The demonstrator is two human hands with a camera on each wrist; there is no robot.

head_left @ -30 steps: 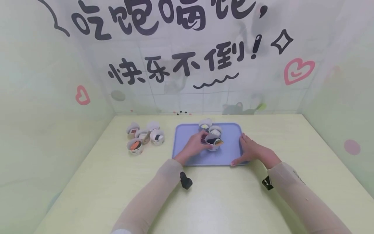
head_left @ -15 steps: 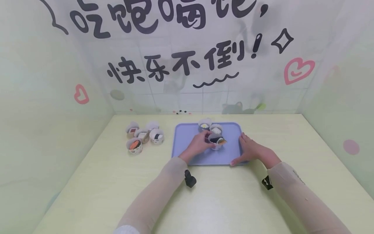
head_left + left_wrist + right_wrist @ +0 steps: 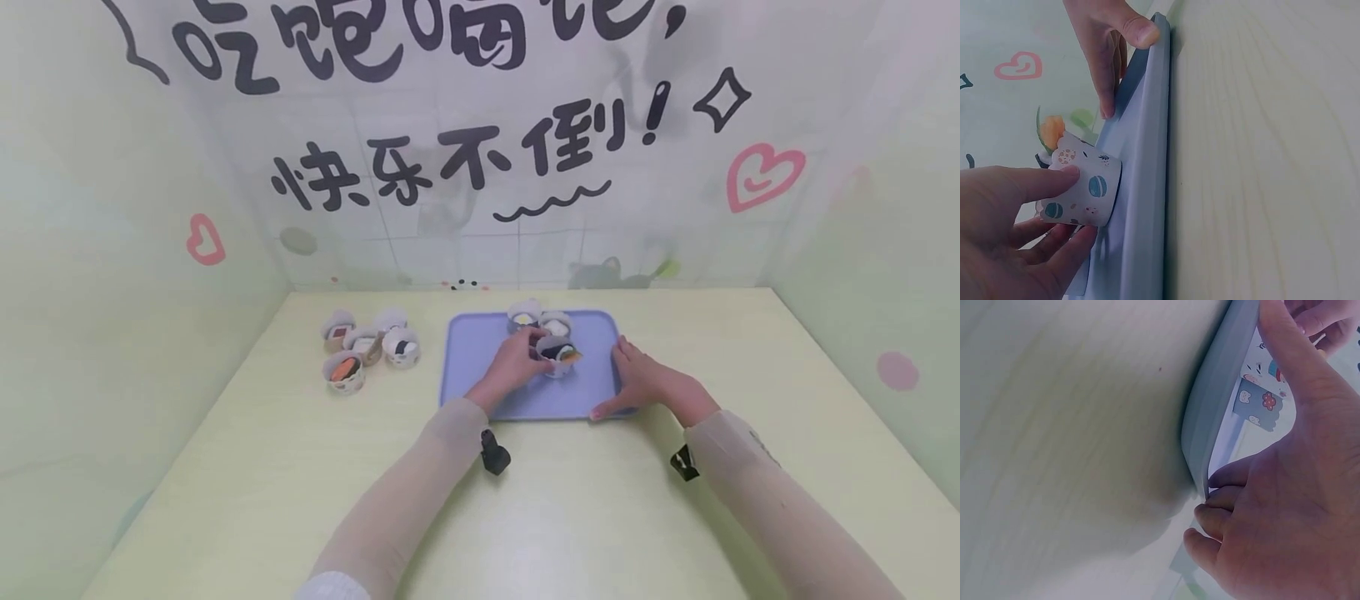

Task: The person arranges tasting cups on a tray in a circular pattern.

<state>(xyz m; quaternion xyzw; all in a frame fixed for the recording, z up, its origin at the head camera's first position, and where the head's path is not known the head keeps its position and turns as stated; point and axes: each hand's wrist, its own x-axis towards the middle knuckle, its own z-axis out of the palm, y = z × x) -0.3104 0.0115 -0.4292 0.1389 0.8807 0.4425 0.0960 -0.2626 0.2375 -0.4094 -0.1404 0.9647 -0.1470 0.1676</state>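
My left hand (image 3: 515, 364) holds a small paper cup (image 3: 1085, 183) printed with macarons, the thumb on one side and fingers on the other. The cup's base is at the tray surface; dark and orange toy food shows at its top. Two more cups stand behind it on the blue tray (image 3: 487, 404): one with a white-and-yellow filling (image 3: 523, 318), the other with a white one (image 3: 556, 325). At the tray's right edge, my right hand (image 3: 648, 379) spreads along the rim, thumb near the front corner. In the right wrist view its fingertips (image 3: 1222, 475) touch the rim.
Left of the tray, several similar cups cluster on the pale wooden table (image 3: 480, 517), including one with orange-and-black toy food (image 3: 345, 373) in front. A printed wall sheet (image 3: 480, 167) stands behind the table, with side panels left and right.
My left hand has shifted slightly to the right along with the cup it holds. The right hand stays at the tray's edge, and the other cups keep their places.
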